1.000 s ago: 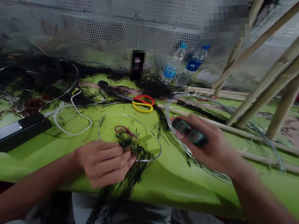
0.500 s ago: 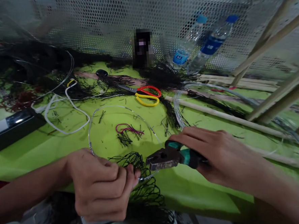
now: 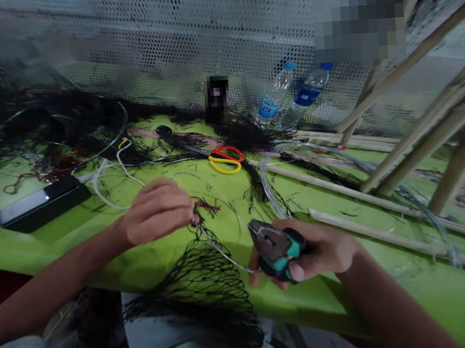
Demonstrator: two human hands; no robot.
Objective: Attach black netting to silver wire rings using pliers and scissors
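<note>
My left hand (image 3: 159,210) is closed in a pinch on a thin wire hoop (image 3: 225,256), where black netting (image 3: 207,280) is gathered. The net hangs from the hoop over the table's front edge towards my lap. Pliers (image 3: 274,242) with green and black handles lie in my right hand (image 3: 323,247), jaws pointing up and left. The hoop's lower right side runs to the fingertips of that hand, below the pliers. Behind the hoop is a small bundle of purple cord (image 3: 206,203). What the left fingertips cover is hidden.
Scissors (image 3: 227,158) with red and yellow handles lie farther back. A black box (image 3: 43,204) and white cord (image 3: 99,185) are at left. Coiled clear line (image 3: 270,187), wooden poles (image 3: 328,189) and two water bottles (image 3: 268,106) (image 3: 304,93) stand or lie right, before a perforated metal panel (image 3: 149,42).
My left hand has moved up and lifted the netting edge with it. My right hand has turned the pliers' jaws upward and moved slightly down, its fingers now at the wire.
</note>
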